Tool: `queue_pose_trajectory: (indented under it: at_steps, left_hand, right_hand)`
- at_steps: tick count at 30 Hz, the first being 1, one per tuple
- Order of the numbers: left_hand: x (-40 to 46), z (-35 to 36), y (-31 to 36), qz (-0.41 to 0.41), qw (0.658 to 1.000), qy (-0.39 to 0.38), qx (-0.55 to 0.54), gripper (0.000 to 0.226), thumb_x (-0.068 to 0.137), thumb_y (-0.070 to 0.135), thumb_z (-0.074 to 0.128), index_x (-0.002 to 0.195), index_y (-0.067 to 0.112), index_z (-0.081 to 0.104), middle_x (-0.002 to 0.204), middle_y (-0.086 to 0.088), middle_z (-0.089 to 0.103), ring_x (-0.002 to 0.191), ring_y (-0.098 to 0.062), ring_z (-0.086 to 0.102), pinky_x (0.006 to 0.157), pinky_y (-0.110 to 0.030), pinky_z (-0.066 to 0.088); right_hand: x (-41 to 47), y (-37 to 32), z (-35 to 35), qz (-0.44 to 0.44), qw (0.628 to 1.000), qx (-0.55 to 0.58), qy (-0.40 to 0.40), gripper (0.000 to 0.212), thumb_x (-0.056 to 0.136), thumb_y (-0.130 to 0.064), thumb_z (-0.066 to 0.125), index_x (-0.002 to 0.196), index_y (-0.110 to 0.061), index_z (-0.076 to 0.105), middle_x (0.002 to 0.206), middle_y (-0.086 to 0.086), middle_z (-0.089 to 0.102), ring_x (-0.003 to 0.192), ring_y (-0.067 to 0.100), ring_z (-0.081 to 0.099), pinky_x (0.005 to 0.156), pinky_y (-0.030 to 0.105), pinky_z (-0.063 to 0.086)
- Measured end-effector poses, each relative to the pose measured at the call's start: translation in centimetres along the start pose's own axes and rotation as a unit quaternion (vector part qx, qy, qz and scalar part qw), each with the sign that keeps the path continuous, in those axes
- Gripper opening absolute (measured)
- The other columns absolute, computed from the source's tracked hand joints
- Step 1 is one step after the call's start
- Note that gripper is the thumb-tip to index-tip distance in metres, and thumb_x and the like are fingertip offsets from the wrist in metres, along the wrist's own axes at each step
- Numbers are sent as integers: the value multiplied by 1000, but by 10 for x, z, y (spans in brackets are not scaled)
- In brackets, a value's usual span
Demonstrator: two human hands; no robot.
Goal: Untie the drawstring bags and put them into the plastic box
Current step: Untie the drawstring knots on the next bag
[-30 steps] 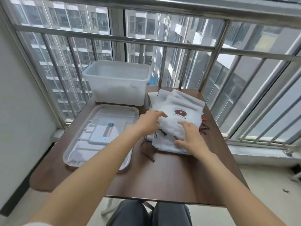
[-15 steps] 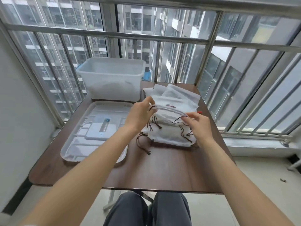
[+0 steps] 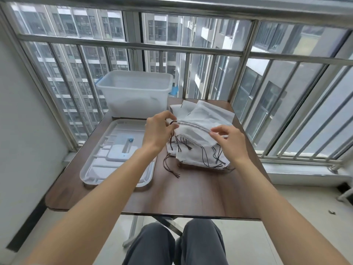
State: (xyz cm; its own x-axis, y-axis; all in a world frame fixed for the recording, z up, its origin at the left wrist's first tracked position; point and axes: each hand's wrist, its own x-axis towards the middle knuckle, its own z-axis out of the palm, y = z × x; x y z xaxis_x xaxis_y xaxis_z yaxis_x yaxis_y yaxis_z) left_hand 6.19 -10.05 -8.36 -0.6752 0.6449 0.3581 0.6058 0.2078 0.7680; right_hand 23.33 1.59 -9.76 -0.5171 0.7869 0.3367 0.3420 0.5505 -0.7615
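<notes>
Since a second ago we have lifted the top drawstring bag [image 3: 194,131] off the pile [image 3: 200,157]: left hand [image 3: 158,131] and right hand [image 3: 229,139] pinch its gathered hem, so untying can begin. Beyond, on the brown table [image 3: 191,196], lie the lid [image 3: 114,155] and plastic box [image 3: 136,92]; railing [image 3: 133,45] behind.

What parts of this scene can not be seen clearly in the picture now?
- Head view: the left hand and right hand cover the ends of the top bag, so whether its cords are tied is hidden.
- How many bags the pile holds: stacked layers hide it.
- The floor of the plastic box: its cloudy wall blurs it.
- The lid: the left forearm covers one corner.
</notes>
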Motion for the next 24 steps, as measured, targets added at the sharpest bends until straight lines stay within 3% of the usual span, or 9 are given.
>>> queue_pose_trajectory:
  at_steps: [3, 5, 8, 12, 16, 19, 21, 24]
  left_hand:
    - [-2, -5, 2, -25, 994, -15, -108, 12, 80, 12, 72, 92, 10, 69, 84, -6, 66, 54, -1, 63, 55, -15, 53]
    - [-1, -7, 0, -42, 986, -32, -161, 16, 82, 9, 70, 98, 5, 71, 86, -6, 66, 52, 1, 62, 55, -12, 53]
    - [-1, -11, -4, -66, 975, -44, -210, 21, 86, 8, 64, 106, 1, 69, 81, -5, 66, 60, -3, 63, 58, -13, 54]
    - [-3, -12, -14, -122, 947, -36, -296, 22, 89, 11, 61, 105, -1, 67, 79, -7, 66, 74, -22, 67, 62, -21, 58]
    - [-5, -9, -14, -198, 915, -20, -352, 13, 92, 14, 57, 92, 7, 67, 81, -10, 62, 72, -23, 64, 55, -19, 56]
    - [-5, -5, -12, -255, 864, -15, -433, 19, 95, 15, 52, 79, 16, 61, 77, -2, 62, 70, -14, 58, 53, -18, 52]
    - [-3, -2, -13, -276, 812, -17, -513, 22, 98, 16, 46, 78, 18, 56, 74, 7, 67, 63, -5, 57, 51, -15, 45]
    - [-1, 4, -20, -298, 695, -49, -653, 20, 101, 21, 35, 86, 20, 48, 74, 12, 73, 40, 1, 49, 33, -13, 28]
  right_hand:
    - [-1, -3, 0, -38, 997, -65, 9, 17, 82, -22, 68, 96, -13, 68, 91, 4, 63, 84, 18, 56, 73, 25, 37]
    - [-1, -3, 1, -39, 998, -47, 32, 17, 87, -18, 62, 98, -7, 68, 89, 10, 68, 84, 23, 61, 74, 26, 41]
    - [-1, -2, 2, 20, 996, 67, 52, 12, 89, -13, 59, 94, -14, 70, 86, 4, 71, 86, 21, 67, 86, 37, 52]
    - [-3, -4, 5, 92, 963, 248, 60, 20, 87, -5, 61, 72, -17, 66, 69, 3, 69, 65, 13, 67, 70, 28, 54]
    - [0, -8, 9, 171, 859, 479, 55, 17, 91, 0, 53, 76, -4, 59, 61, 1, 70, 62, 12, 68, 71, 22, 58]
    - [5, -9, 10, 226, 760, 607, 51, 20, 94, 1, 44, 79, -3, 55, 65, 2, 71, 58, 9, 66, 60, 16, 56]
    - [6, -12, 11, 256, 688, 677, 49, 22, 97, 2, 38, 81, 1, 54, 72, 7, 71, 68, 12, 66, 58, 12, 54]
    - [9, -18, 11, 270, 561, 782, 34, 23, 98, -1, 33, 94, 9, 53, 91, 18, 63, 88, 23, 61, 57, 12, 54]
